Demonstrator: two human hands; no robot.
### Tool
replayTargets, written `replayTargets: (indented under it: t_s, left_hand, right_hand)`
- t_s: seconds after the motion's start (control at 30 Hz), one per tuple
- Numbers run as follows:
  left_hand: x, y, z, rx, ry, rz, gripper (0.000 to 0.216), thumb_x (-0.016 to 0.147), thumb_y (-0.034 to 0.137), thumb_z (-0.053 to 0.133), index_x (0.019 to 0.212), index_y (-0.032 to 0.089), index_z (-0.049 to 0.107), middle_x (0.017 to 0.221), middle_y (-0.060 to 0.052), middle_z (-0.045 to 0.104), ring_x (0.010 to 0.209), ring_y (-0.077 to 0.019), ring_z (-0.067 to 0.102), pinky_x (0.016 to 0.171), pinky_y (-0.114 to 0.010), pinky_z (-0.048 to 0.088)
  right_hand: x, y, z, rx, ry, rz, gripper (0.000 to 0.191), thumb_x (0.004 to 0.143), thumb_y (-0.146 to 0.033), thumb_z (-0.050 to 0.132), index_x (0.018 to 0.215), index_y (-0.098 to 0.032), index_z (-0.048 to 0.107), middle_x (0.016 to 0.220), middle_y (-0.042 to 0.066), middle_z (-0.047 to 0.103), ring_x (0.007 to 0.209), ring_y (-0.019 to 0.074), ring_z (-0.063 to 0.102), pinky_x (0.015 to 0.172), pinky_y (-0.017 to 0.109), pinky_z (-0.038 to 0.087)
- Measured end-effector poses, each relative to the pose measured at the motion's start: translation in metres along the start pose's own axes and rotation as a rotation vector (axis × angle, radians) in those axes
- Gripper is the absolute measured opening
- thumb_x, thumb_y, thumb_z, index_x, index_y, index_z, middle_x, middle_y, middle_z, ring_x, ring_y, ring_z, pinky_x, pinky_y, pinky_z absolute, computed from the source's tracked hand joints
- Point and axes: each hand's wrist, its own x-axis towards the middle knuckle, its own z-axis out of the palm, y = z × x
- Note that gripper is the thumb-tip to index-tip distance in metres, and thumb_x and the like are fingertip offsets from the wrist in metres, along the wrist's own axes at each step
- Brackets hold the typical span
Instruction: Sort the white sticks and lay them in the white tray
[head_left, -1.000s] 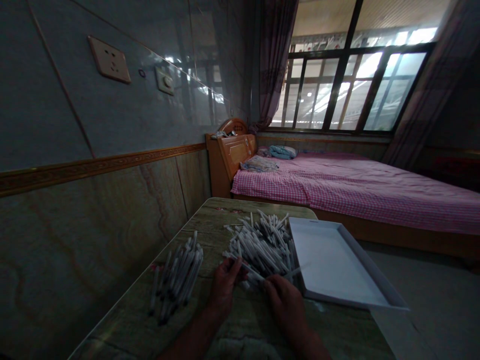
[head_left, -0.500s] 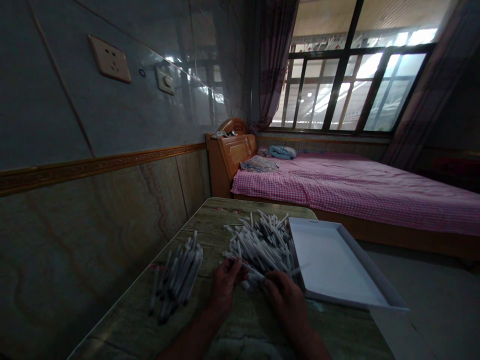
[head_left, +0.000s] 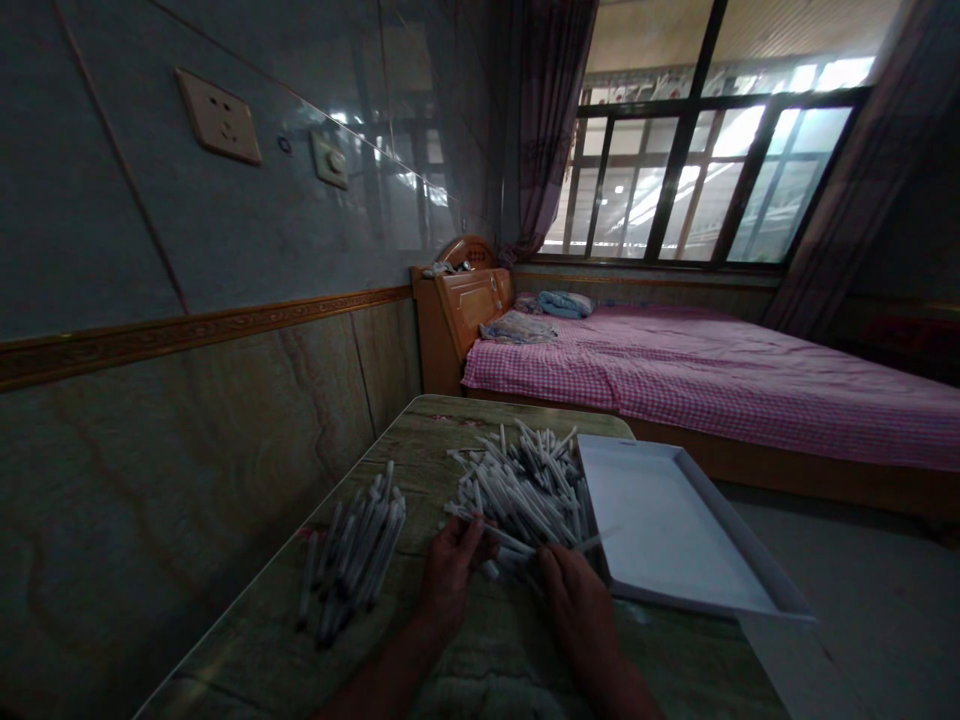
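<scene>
My left hand (head_left: 450, 572) is closed in a pinch on one end of a slim white pen (head_left: 511, 540). My right hand (head_left: 579, 605) has its fingers closed at the pen's other end. A thin pale stick (head_left: 598, 539) pokes out to the right past my right hand; whether it belongs to the same pen I cannot tell. Just beyond both hands spreads a loose heap of white pens (head_left: 529, 487). Left of my left hand lies a smaller bundle of pens (head_left: 360, 550) with dark ends toward me.
A shallow white box lid (head_left: 675, 530) lies at the right, partly over the edge of the wood-patterned table (head_left: 480, 660). The tiled wall (head_left: 225, 470) runs along the left side. A bed with a pink checked cover (head_left: 675, 390) stands behind the table.
My right hand has shifted slightly to the right along the pen, drawing a little away from my left hand. The left hand and the heaps look the same.
</scene>
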Motion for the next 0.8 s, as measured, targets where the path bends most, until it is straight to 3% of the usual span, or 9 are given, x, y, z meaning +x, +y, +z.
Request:
replayTargets:
  t_s: [0.1,0.27,0.43,0.63,0.8]
  left_hand:
    - [0.0003,-0.0004,-0.0005,-0.009,-0.003,0.007,0.051,0.042,0.048,0.092,0.072,0.014,0.069,0.070,-0.003,0.074,0.060,-0.0143,0.068,0.057,-0.024,0.056]
    - [0.0014,-0.0023,-0.0021,-0.031,-0.003,0.014,0.051,0.044,0.048,0.092,0.075,0.015,0.068,0.071,-0.003,0.075,0.062,-0.0153,0.070,0.059,-0.024,0.057]
    - [0.0009,-0.0030,-0.0019,-0.028,-0.014,0.017,0.052,0.044,0.047,0.092,0.076,0.015,0.068,0.073,-0.003,0.075,0.062,-0.0146,0.070,0.059,-0.024,0.057]
    - [0.0008,-0.0026,-0.0019,-0.021,-0.016,0.024,0.051,0.044,0.049,0.091,0.074,0.015,0.068,0.072,-0.002,0.075,0.062,-0.0148,0.070,0.058,-0.024,0.058]
    - [0.0027,-0.0024,-0.0016,-0.034,0.001,0.038,0.051,0.044,0.048,0.092,0.075,0.015,0.068,0.072,-0.002,0.075,0.063,-0.0150,0.070,0.059,-0.025,0.058]
  right_hand:
    - [-0.0003,0.0014,0.0011,0.008,0.034,-0.033,0.039,0.095,-0.048,0.044,0.079,-0.023,0.070,0.077,0.005,0.070,0.076,0.0204,0.066,0.071,0.028,0.049]
    - [0.0000,0.0011,0.0011,0.057,0.050,-0.033,0.030,0.093,-0.044,0.050,0.096,-0.023,0.071,0.092,0.005,0.072,0.084,0.0205,0.067,0.075,0.028,0.051]
    - [0.0009,0.0007,0.0007,-0.001,0.057,-0.012,0.039,0.095,-0.046,0.043,0.079,-0.024,0.071,0.073,0.003,0.069,0.071,0.0200,0.065,0.067,0.028,0.049]
    - [0.0018,0.0003,0.0005,0.088,0.064,-0.005,0.032,0.092,-0.045,0.049,0.098,-0.023,0.072,0.095,0.005,0.074,0.087,0.0210,0.069,0.076,0.028,0.052]
    - [0.0023,-0.0003,0.0016,0.014,0.016,0.059,0.038,0.092,-0.046,0.043,0.078,-0.024,0.070,0.073,0.004,0.070,0.070,0.0212,0.067,0.063,0.028,0.049]
